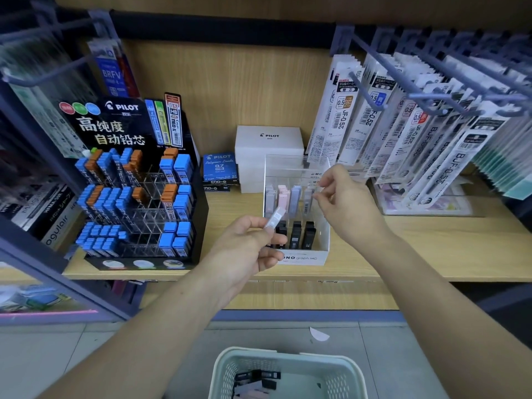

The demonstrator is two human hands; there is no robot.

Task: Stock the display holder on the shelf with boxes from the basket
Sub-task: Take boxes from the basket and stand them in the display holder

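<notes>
Stock level: holder (299, 258) on shelf (431, 249) part filled, slots vacant. Left hand (244, 249) grip pinches pale box (275, 217) just before holder; right hand (348, 203) grip over holder's back row, hold unclear. Basket (288, 355) below holder: boxes (256, 381) remaining.

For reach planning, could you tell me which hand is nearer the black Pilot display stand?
Left. The left hand, holding a pale box, is just right of the stand; the right hand is farther right, over the clear holder.

one wide-angle head view, set above and just in front of the holder (302, 258), facing forward and down, close in; the basket (288, 359) sits below the holder at the frame's bottom edge.
</notes>
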